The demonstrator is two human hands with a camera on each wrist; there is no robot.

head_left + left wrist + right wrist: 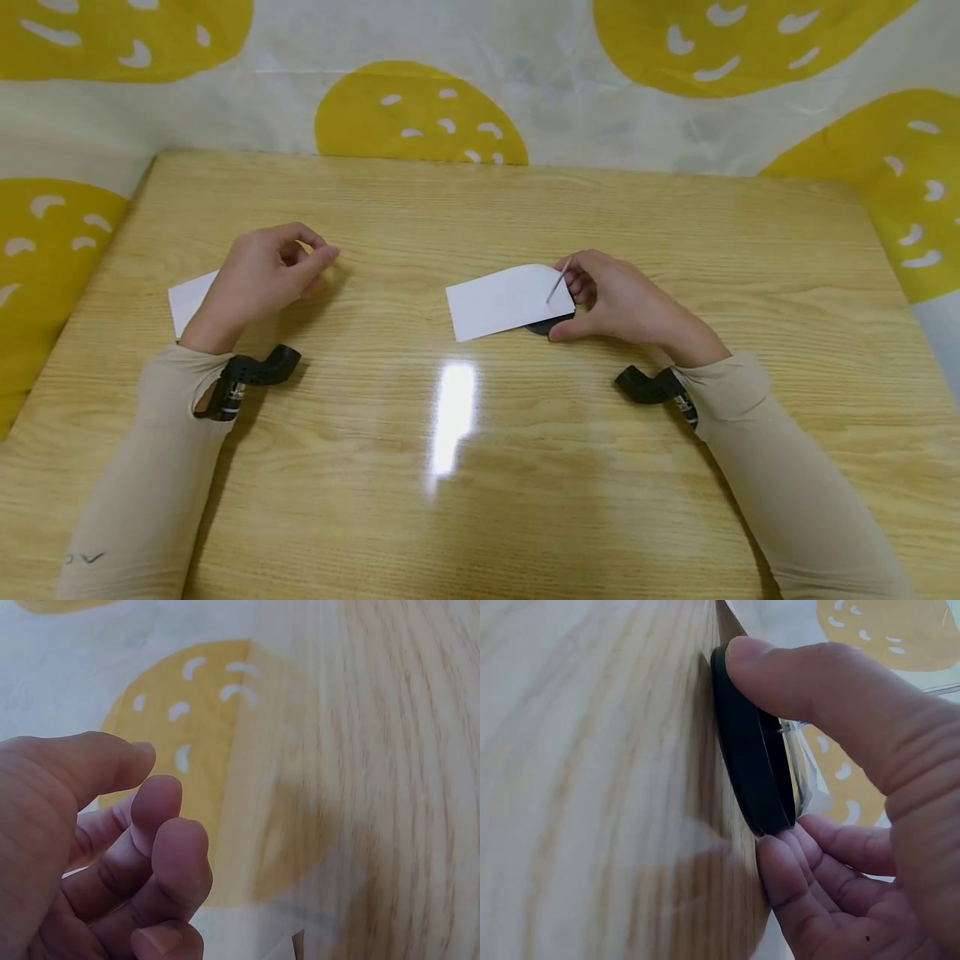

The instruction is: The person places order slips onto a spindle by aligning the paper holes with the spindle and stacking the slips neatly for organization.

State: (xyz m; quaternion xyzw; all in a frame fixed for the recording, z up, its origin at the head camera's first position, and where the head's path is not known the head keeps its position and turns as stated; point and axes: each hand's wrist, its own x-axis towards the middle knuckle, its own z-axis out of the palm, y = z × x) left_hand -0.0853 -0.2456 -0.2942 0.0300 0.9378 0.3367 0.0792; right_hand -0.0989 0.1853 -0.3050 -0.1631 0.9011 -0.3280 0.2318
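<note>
Right hand (618, 300) grips a round black base (549, 324) by its rim: thumb on the near edge, fingers on the far side, all curled round it. Base is a thick, smooth disc, down on the table (360, 433). Thin straight metal rod (558, 281) rises at a slant just beside the fingertips, meeting a white paper (498, 304). Paper is flat, matte, oblong, lies over most of the base and extends left from the grip; its far corner by the fingers looks rounded or bent, can't tell which.

Left hand (262, 271) is well apart, to the left of the grip. Its fingers are loosely curved, thumb tip near the fingertips with a small gap, nothing pinched. 2nd white paper (190, 300) lies behind its wrist, partly hidden by hand and forearm.

Table is glossy wood grain, with a bright glare patch (453, 417) on the near left of the grip. 2 black curved devices sit at the wrists, 1 at the left (258, 371), 1 at the right (647, 386). Beige cloth sleeves (795, 483) cover both forearms. Beyond the hands, white cloth (285, 50) with yellow rounds backs the table. The paper hides much of the base from above.
</note>
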